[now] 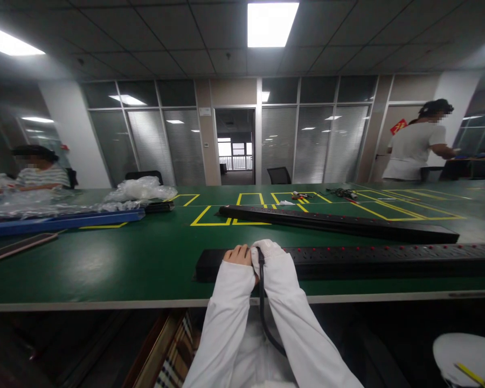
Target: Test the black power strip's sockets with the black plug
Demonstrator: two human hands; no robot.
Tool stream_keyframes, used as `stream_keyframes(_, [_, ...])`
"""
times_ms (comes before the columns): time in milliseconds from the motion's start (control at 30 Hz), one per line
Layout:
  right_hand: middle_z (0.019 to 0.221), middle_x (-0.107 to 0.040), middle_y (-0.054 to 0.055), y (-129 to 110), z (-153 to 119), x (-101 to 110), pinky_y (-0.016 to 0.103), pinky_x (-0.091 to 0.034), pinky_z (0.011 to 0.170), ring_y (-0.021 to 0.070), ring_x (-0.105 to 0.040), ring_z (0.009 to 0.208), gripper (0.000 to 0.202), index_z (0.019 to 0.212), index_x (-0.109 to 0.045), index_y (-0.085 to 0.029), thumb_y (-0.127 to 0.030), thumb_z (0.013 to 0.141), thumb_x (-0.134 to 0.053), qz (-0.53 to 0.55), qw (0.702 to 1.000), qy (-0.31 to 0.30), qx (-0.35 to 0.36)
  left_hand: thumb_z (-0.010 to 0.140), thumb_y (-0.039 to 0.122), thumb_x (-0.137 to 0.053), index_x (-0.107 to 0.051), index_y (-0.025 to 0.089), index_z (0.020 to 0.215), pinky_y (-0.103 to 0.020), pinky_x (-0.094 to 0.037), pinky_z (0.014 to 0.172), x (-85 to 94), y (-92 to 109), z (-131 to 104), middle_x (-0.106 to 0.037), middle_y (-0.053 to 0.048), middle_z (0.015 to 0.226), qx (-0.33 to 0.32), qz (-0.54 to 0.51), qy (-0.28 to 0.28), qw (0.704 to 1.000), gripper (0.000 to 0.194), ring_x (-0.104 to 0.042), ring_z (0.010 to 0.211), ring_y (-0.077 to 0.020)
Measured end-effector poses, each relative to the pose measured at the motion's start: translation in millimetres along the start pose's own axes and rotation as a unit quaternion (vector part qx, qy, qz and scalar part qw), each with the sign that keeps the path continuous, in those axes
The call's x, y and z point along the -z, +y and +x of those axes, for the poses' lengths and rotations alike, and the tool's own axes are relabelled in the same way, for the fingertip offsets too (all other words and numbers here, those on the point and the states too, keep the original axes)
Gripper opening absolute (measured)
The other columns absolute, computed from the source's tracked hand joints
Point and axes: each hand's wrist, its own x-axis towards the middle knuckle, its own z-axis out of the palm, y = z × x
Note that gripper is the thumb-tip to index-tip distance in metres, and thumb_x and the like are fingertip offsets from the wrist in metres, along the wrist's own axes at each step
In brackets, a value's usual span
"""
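My left hand (239, 255), bare, is closed with its fingers curled at the near side of a long black power strip (388, 260). Right beside it, touching, my right hand (270, 250) wears a white glove and is closed around a black cable (262, 307). The cable hangs from between my hands, over the table edge and down along my right sleeve. What my left fingers grip is hidden. Red dots line the strip's top; its left end reaches past my left hand. A second black power strip (339, 222) lies slanted behind it.
The green table (105, 269) carries yellow tape outlines. Clear plastic wrap (141, 189), a blue rail (64, 222) and a flat dark piece (20, 247) lie at left. A small cable bundle (343, 193) lies at the back. One person stands at right; others sit at left.
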Motion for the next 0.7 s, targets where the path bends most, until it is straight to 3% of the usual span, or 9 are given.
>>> stream_keyframes(367, [0.103,-0.055,0.004,-1.2,7.4,2.2,0.029,-0.044,0.075,0.0111,-0.052,0.086,0.03,0.106,-0.054,-0.02,-0.04,0.087,-0.041,0.015,1.0,0.004,-0.006,0.07,0.027,-0.044,-0.059,0.019,0.102,-0.039,-0.037,0.077,3.8,3.3,-0.7,-0.06,-0.008,0.113,0.013,-0.011,0.002,1.0,0.037,-0.052,0.101,-0.0265])
stream_keyframes(700, [0.095,-0.06,0.002,-2.6,9.6,4.2,0.023,-0.036,0.065,0.013,-0.052,0.082,0.031,0.098,-0.058,-0.026,-0.037,0.087,-0.032,0.02,0.999,0.016,-0.023,0.068,0.025,-0.046,-0.056,0.02,0.105,-0.038,-0.037,0.077,8.6,2.6,-0.9,-0.059,-0.007,0.115,0.006,-0.009,-0.008,1.0,0.039,-0.052,0.101,-0.0257])
